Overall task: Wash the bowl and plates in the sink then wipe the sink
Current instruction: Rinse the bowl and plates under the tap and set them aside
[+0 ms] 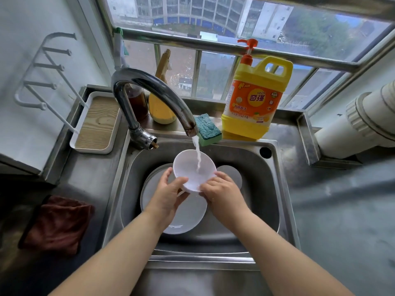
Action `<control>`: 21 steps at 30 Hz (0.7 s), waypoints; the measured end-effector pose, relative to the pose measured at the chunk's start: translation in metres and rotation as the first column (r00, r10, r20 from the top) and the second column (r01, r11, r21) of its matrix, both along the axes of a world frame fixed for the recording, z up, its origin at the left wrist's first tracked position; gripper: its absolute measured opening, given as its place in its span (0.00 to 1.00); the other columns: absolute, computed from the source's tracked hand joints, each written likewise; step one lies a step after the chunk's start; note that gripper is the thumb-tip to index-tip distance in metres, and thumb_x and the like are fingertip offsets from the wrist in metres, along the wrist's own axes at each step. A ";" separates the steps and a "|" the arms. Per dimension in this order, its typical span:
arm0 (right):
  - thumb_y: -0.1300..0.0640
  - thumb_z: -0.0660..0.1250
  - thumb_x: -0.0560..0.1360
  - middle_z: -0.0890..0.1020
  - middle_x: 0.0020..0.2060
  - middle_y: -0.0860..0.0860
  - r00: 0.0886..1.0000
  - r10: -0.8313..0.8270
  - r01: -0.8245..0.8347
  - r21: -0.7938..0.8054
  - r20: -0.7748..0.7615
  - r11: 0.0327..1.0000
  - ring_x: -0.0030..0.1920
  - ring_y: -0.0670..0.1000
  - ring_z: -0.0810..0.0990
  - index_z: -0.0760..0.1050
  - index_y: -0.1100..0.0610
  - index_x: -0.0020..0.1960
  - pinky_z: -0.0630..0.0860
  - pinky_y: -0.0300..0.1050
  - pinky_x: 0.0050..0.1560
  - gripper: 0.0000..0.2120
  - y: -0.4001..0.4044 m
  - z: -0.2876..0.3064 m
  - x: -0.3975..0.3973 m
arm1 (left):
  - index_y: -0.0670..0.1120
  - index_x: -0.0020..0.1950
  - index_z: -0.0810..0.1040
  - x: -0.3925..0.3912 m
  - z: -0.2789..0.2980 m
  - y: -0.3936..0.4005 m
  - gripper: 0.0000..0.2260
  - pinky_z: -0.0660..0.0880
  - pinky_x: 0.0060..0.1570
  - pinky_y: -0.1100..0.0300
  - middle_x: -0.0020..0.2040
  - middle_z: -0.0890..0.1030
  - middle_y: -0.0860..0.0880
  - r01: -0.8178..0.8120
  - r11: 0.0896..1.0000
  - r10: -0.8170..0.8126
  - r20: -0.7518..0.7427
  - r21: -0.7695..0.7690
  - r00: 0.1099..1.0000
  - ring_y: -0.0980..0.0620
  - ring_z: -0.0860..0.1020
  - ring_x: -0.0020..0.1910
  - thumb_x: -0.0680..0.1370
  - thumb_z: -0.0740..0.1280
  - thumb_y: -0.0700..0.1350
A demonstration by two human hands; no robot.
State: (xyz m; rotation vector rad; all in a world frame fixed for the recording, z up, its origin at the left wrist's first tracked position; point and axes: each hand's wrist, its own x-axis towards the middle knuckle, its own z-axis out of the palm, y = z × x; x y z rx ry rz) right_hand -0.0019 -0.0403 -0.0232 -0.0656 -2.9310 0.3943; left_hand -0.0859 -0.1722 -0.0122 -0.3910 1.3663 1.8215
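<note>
A small white bowl (190, 167) is held tilted under the running tap (149, 97), and water streams into it. My left hand (168, 193) grips the bowl's near left rim. My right hand (222, 191) grips its near right rim. Below them a large white plate (181, 221) lies in the steel sink (271, 189). A smaller white plate (233, 174) shows behind my right hand, partly hidden.
A green-blue sponge (208, 129) and a yellow dish soap bottle (254, 95) stand on the sink's back ledge. A brown cloth (57, 223) lies on the left counter. A white tray with a wood insert (96, 124) sits back left, a white pipe (359, 124) right.
</note>
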 end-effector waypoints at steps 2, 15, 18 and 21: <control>0.66 0.78 0.57 0.80 0.27 0.48 0.997 -0.070 0.073 -0.089 0.035 0.993 0.29 0.52 0.78 0.78 0.55 0.32 0.79 0.42 0.41 0.11 -0.013 -0.002 -0.004 | 0.44 0.71 0.66 0.008 0.001 0.006 0.23 0.80 0.39 0.61 0.48 0.79 0.43 -0.029 0.999 0.029 0.015 0.023 0.999 0.50 0.80 0.41 0.77 0.63 0.32; 0.64 0.77 0.62 0.77 0.28 0.52 0.999 -0.028 0.027 -0.027 -0.046 0.999 0.32 0.55 0.78 0.77 0.58 0.36 0.78 0.54 0.58 0.09 -0.016 -0.003 0.001 | 0.42 0.67 0.70 -0.003 -0.008 0.006 0.20 0.79 0.35 0.59 0.49 0.78 0.40 0.112 0.994 -0.112 0.026 0.004 0.993 0.48 0.79 0.41 0.75 0.60 0.34; 0.67 0.73 0.63 0.79 0.31 0.52 0.998 -0.015 0.013 -0.042 -0.053 0.999 0.35 0.55 0.79 0.79 0.59 0.42 0.73 0.52 0.64 0.09 -0.023 -0.006 0.000 | 0.42 0.61 0.73 0.005 -0.004 0.013 0.19 0.78 0.35 0.58 0.47 0.78 0.41 0.101 0.995 -0.101 -0.003 0.026 0.995 0.49 0.78 0.39 0.73 0.57 0.29; 0.52 0.69 0.70 0.82 0.37 0.51 0.996 0.048 -0.043 0.057 -0.081 0.997 0.44 0.54 0.81 0.80 0.57 0.39 0.66 0.54 0.69 0.08 -0.002 -0.005 0.007 | 0.43 0.57 0.75 -0.014 0.000 0.004 0.21 0.78 0.36 0.54 0.48 0.77 0.39 0.249 0.968 -0.249 0.017 -0.021 0.968 0.45 0.77 0.42 0.68 0.57 0.31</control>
